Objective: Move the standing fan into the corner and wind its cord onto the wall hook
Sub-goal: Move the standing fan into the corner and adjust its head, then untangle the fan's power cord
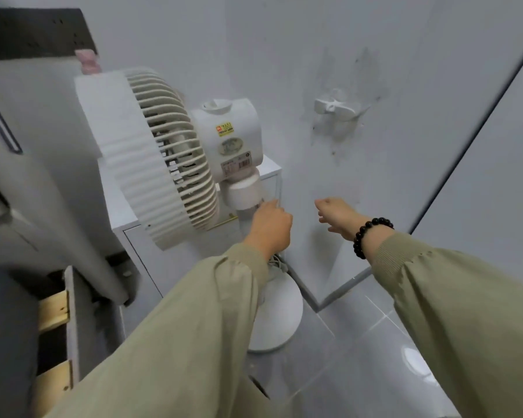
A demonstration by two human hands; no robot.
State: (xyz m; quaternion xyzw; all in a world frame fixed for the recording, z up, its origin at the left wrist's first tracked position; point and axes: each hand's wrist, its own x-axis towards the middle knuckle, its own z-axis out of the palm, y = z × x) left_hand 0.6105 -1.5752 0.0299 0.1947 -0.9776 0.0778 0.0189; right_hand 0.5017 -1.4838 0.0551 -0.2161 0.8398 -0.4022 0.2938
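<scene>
Both arms reach forward and down, the left sleeve (pixel 178 327) and right sleeve (pixel 453 297) loose and olive. The left hand (pixel 271 226) shows its back, fingers curled round the fan pole (pixel 245 215). The right hand (pixel 337 214) hangs in the air near it, apart, fingers curled under with nothing seen in them; a black bead bracelet (pixel 370 235) circles its wrist.

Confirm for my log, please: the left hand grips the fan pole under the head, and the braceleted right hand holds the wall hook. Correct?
Not quite. The head view shows the right hand apart from the wall hook, well below it. The left hand does grip the fan pole.
</scene>
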